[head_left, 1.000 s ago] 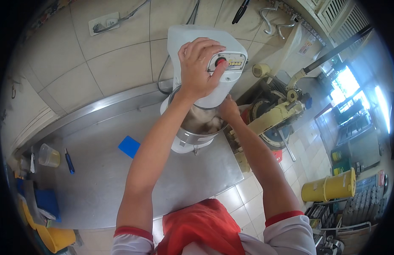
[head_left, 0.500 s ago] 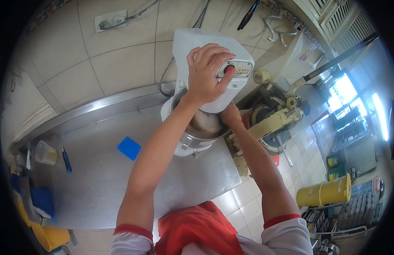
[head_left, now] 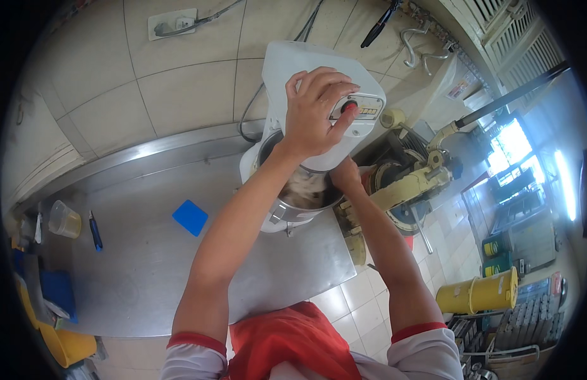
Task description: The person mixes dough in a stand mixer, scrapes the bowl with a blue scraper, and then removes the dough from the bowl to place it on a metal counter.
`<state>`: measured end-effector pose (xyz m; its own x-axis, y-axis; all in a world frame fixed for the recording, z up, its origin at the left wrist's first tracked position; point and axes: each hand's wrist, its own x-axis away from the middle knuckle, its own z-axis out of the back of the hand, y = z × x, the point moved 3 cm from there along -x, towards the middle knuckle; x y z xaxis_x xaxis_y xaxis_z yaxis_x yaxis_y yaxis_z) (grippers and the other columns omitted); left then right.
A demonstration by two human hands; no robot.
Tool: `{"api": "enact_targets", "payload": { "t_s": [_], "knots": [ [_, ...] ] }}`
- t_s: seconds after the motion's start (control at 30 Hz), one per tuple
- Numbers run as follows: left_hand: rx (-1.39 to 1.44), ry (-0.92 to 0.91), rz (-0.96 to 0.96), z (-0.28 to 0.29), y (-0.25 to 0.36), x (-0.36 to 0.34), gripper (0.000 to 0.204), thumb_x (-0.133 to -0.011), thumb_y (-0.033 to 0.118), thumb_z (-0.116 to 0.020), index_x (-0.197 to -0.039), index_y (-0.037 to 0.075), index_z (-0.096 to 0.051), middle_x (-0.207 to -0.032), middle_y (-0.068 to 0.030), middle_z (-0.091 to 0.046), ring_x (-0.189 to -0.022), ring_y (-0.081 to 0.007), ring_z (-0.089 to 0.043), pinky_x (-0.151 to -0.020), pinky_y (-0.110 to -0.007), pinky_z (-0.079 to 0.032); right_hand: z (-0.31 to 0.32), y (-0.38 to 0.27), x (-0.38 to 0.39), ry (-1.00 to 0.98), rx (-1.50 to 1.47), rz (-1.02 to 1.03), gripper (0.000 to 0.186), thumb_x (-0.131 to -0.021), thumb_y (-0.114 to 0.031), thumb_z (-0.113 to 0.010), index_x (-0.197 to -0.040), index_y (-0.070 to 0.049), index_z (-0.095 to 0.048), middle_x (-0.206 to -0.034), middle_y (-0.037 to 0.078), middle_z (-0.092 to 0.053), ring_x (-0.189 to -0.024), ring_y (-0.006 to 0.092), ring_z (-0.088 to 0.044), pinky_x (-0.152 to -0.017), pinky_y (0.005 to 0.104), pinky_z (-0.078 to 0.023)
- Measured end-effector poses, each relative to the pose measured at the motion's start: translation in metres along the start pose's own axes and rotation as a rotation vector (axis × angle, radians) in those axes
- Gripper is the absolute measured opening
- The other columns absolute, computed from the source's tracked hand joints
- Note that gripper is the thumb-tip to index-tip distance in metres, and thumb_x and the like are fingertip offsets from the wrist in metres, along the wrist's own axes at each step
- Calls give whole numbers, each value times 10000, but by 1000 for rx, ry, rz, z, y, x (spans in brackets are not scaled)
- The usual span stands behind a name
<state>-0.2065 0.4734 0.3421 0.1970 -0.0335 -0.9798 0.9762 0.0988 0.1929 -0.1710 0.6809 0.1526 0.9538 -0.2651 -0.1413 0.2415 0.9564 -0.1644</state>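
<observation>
A white stand mixer stands on the steel table, its head over a metal mixing bowl. My left hand lies over the mixer head with fingers spread, its thumb against the red button on the front panel. In the bowl is a pale, lumpy mass, blurred in places. At the right side of the bowl, below the head, is my right hand. Its fingers are hidden behind the bowl and the mixer head, so what they touch cannot be made out.
On the steel table lie a blue scraper, a blue-and-black knife-like tool and a clear plastic cup. Cream-coloured machinery stands right of the table. Beyond are yellow buckets. Metal hooks hang on the wall.
The bowl's contents looked smooth and dim before; now they look lumpy, lighter and smeared by motion. Both hands keep their places on the mixer. The whole view has shifted slightly.
</observation>
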Motion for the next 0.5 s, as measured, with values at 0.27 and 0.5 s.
{"api": "enact_targets", "payload": {
  "t_s": [0.27,0.5],
  "knots": [
    [5,11,17,-1,3,2,298,-800,269,-728,-1053,123,-675,-1135,-29,-648,-1164,-258,-549,-1036,-442,-295,6,-9,5,-53,-54,-81,458,-851,-98,-556,-1292,17,-511,-1245,294,-537,-1103,443,-606,-936,485,-519],
    [-22,-5,10,-11,3,0,304,-796,265,-741,-1048,108,-678,-1142,-37,-648,-1170,-269,-549,-1029,-426,-310,-9,18,-4,62,-100,32,574,-848,-119,-574,-1379,19,-402,-1318,332,-484,-1105,467,-596,-936,500,-516]
  ]
}}
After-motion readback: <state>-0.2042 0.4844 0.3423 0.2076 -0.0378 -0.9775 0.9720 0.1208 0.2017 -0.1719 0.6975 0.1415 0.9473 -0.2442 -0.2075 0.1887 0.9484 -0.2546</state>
